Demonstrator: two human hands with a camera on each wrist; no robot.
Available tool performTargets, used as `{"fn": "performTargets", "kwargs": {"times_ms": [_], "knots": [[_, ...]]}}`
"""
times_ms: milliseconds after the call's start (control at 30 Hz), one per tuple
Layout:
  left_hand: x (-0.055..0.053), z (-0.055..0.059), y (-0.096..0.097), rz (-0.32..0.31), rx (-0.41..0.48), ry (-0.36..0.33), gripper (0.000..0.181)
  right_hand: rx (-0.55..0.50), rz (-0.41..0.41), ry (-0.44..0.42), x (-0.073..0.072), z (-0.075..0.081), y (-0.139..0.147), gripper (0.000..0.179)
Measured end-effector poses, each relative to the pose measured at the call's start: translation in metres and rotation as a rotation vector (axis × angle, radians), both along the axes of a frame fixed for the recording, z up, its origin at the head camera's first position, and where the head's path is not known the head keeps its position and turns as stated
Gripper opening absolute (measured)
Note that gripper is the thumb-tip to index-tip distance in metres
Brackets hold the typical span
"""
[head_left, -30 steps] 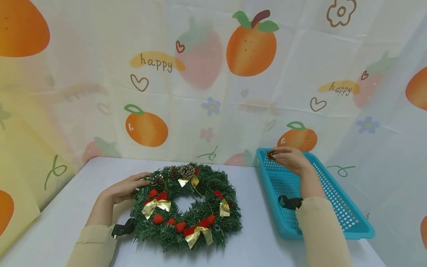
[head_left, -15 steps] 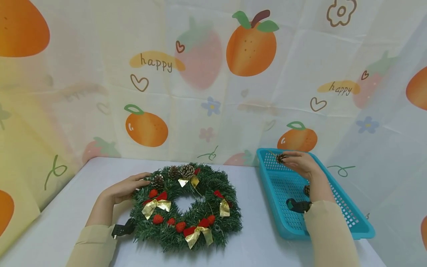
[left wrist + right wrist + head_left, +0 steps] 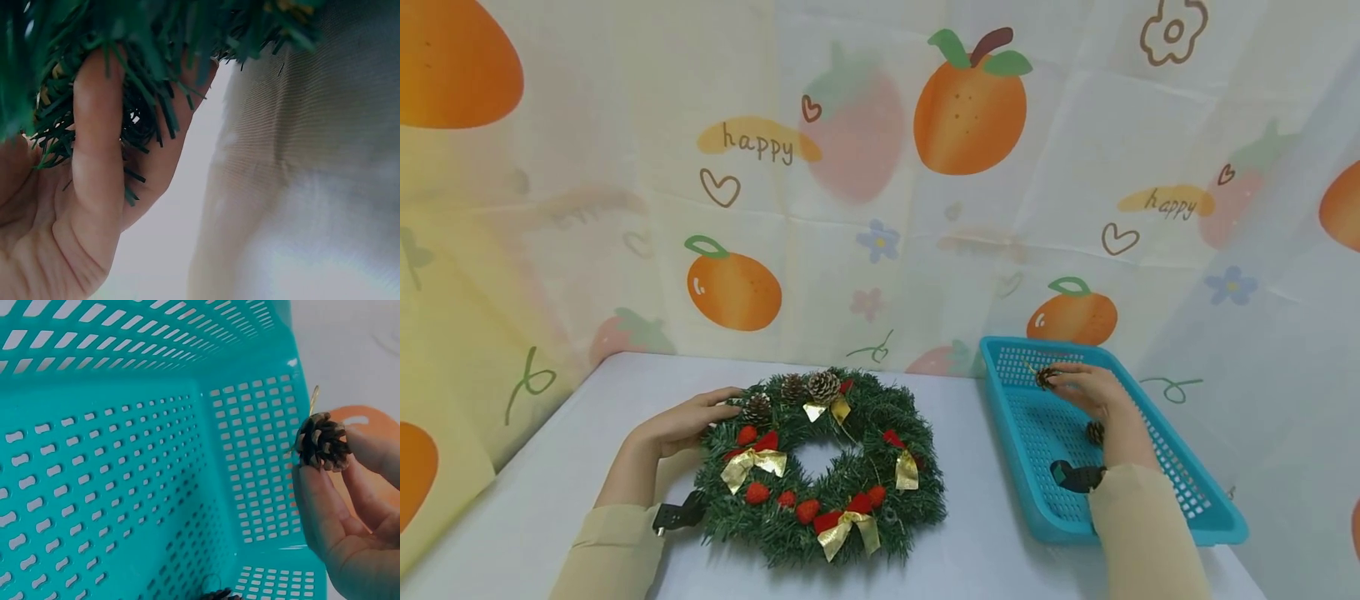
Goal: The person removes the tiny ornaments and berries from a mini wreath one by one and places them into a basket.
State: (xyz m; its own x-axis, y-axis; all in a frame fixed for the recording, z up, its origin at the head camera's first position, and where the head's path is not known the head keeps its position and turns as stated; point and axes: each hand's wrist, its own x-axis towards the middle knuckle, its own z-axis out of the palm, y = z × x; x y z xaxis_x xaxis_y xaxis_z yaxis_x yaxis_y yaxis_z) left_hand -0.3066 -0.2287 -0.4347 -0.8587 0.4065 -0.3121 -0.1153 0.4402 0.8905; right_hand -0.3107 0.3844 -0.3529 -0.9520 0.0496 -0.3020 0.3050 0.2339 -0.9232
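Observation:
A green wreath (image 3: 902,500) with gold and red bows, red berries and several pine cones lies flat on the table. My left hand (image 3: 688,422) grips its upper left edge; in the left wrist view its fingers (image 3: 99,125) curl into the green needles. Over the blue basket (image 3: 1033,500), my right hand (image 3: 1092,388) pinches a small pine cone (image 3: 323,442) between thumb and fingertips. A thin gold wire loop (image 3: 314,397) sticks out of that cone. Another pine cone (image 3: 1095,432) rests in the basket, partly hidden behind my right wrist.
The basket's perforated side walls (image 3: 262,456) rise around its floor. White table surface (image 3: 964,467) separates the wreath from the basket. A fruit-printed curtain (image 3: 880,208) hangs right behind the table.
My right hand, still pinching the small pine cone, has moved right and a little down over the basket. The other cone in the basket has come into sight. My left hand stays on the wreath.

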Motion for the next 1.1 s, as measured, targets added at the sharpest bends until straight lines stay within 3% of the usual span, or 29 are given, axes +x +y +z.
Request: {"fn": "performTargets", "kwargs": {"times_ms": [300, 600, 967, 1100], "knots": [[0.0, 0.0025, -0.0004, 0.005, -0.01, 0.025, 0.073, 0.024, -0.044, -0.007, 0.0006, -0.0067, 0.0037, 0.067], [0.0011, 0.0054, -0.0006, -0.022, -0.053, 0.067, 0.072, -0.03, -0.109, -0.034, 0.0, -0.0056, 0.0031, 0.065], [-0.0011, -0.0012, -0.0016, -0.018, -0.017, 0.065, 0.073, 0.015, -0.175, -0.042, -0.0001, -0.006, 0.0063, 0.066], [-0.0013, -0.0022, -0.0021, -0.015, -0.015, 0.065, 0.073, -0.023, -0.211, -0.036, 0.0002, -0.0082, 0.0076, 0.065]]}}
